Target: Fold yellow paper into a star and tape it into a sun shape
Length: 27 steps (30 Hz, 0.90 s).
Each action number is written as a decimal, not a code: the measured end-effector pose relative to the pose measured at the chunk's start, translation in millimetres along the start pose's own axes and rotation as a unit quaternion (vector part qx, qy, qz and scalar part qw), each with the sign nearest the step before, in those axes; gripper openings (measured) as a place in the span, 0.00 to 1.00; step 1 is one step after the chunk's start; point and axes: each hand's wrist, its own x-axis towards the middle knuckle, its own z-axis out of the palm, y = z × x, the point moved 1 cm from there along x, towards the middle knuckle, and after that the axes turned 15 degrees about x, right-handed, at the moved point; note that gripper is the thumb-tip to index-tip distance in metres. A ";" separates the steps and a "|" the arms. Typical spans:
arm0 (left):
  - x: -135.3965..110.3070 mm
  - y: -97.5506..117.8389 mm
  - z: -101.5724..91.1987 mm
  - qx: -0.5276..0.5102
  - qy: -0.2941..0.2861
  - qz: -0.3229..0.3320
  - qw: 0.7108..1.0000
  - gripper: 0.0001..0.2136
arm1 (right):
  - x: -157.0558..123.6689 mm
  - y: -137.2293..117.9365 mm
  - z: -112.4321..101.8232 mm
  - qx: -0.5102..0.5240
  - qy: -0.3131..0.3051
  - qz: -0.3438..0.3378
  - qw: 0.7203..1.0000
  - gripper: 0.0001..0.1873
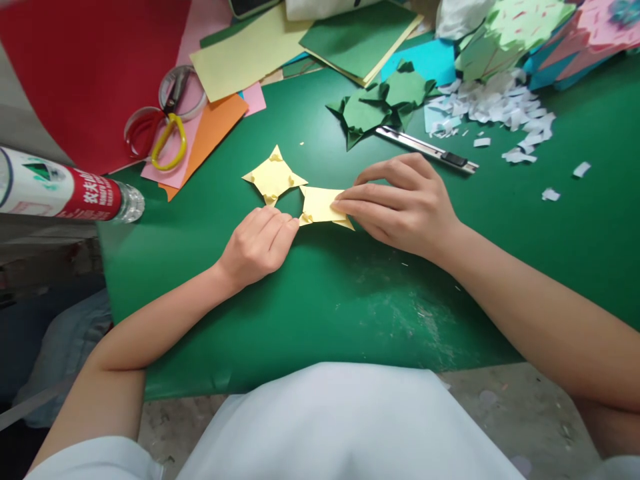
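Note:
A small yellow folded paper piece (320, 205) lies on the green mat (350, 307). My right hand (405, 203) presses its fingers flat and together on the piece's right side. My left hand (260, 241) is curled, its fingertips pinching the piece's left corner. Just above and to the left lies a finished yellow folded star-like piece (273, 177), untouched.
Folded green paper pieces (383, 103) and a utility knife (427, 151) lie behind my right hand. White paper scraps (500, 110) are scattered at the right. Scissors (167, 123), tape rolls and coloured paper sheets sit at the back left, a plastic bottle (65, 190) at the left edge.

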 end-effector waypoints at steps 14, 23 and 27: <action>3.8 -0.9 -1.5 -0.054 0.002 -0.037 0.998 0.08 | -4.9 -2.4 3.5 -0.200 0.058 -0.223 0.952 0.15; 10.4 3.0 0.0 -0.087 0.005 0.032 0.996 0.02 | -6.3 -11.1 18.9 -0.225 0.081 -0.315 0.918 0.16; 9.5 2.0 1.2 -0.116 -0.012 0.019 0.993 0.03 | -6.3 -10.9 17.1 -0.158 0.034 -0.318 0.934 0.16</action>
